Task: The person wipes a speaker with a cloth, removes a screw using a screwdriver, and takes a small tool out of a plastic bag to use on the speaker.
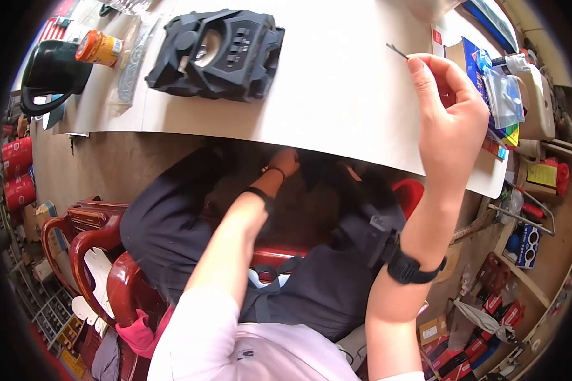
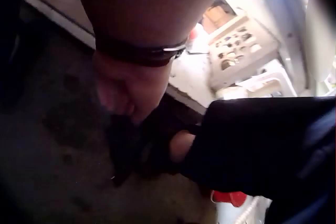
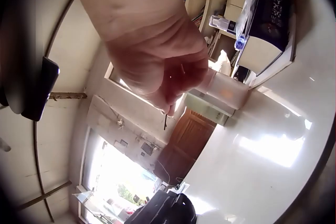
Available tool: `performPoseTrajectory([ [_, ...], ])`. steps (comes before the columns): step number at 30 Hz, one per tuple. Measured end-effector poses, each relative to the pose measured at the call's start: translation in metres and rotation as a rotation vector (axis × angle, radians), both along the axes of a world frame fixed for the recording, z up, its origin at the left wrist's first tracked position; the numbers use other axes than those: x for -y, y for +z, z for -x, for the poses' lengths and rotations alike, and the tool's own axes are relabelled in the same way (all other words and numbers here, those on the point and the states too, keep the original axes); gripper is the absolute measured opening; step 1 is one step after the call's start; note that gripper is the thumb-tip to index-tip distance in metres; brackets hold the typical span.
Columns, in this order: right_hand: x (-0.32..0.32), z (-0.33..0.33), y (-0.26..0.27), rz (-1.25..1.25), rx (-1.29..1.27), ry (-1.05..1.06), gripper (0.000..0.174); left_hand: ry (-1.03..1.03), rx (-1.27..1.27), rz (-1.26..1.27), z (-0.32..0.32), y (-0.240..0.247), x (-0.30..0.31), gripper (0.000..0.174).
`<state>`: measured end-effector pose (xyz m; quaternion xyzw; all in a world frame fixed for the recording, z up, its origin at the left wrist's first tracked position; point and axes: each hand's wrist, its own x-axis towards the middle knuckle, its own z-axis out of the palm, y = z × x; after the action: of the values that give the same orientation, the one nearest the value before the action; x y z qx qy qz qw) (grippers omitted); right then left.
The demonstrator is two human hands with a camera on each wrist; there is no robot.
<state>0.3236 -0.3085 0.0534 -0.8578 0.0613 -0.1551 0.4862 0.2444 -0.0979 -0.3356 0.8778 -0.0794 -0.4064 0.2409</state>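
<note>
My right hand (image 1: 450, 114) is raised over the right part of the white table (image 1: 343, 82). Thumb and forefinger pinch a thin, dark, forked piece (image 1: 396, 50), its tips pointing away from the palm. That same piece (image 3: 165, 122) shows as a short dark sliver below the fingertips in the right wrist view. My left hand (image 1: 287, 161) hangs below the table edge between the legs. In the left wrist view the left hand (image 2: 128, 95) is dark and blurred, its fingers bent, close over a dark shape; I cannot tell whether it holds anything.
A chunky black device (image 1: 219, 54) with a knob and buttons lies on the table. Left of it are an orange-labelled jar (image 1: 100, 48) and a dark mug (image 1: 54, 73). A blue box (image 1: 473, 63) and a clear plastic bag (image 1: 504, 95) stand at the right. A red wooden chair (image 1: 95, 235) is beside the legs.
</note>
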Motion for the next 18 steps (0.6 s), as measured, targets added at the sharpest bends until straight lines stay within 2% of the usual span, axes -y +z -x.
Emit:
performPoseTrajectory([
  [1, -0.005, 0.002, -0.001, 0.000, -0.009, 0.002, 0.022, 0.194, -0.123, -0.013, 0.002, -0.022, 0.007, 0.035],
  [4, -0.018, 0.003, -0.005, -0.229, 0.050, -0.065, 0.020, 0.196, -0.055, -0.012, 0.008, -0.061, 0.032, 0.036],
  [8, -0.017, 0.006, -0.013, -0.235, 0.056, -0.049, 0.018, 0.213, 0.069, 0.013, 0.105, -0.081, 0.033, 0.039],
  [10, -0.018, 0.008, -0.010, -0.336, 0.058, -0.051, 0.016, 0.235, 0.140, 0.024, 0.105, -0.103, 0.043, 0.040],
  [16, -0.033, 0.006, -0.007, -0.369, 0.058, -0.089, 0.016, 0.337, 0.344, 0.056, 0.140, -0.151, 0.038, 0.044],
  [17, -0.037, 0.006, -0.004, -0.411, 0.043, -0.108, 0.017, 0.358, 0.384, 0.053, 0.134, -0.160, 0.038, 0.045],
  [18, -0.041, 0.006, -0.004, -0.447, 0.050, -0.091, 0.018, 0.375, 0.428, 0.047, 0.081, -0.177, 0.061, 0.046],
])
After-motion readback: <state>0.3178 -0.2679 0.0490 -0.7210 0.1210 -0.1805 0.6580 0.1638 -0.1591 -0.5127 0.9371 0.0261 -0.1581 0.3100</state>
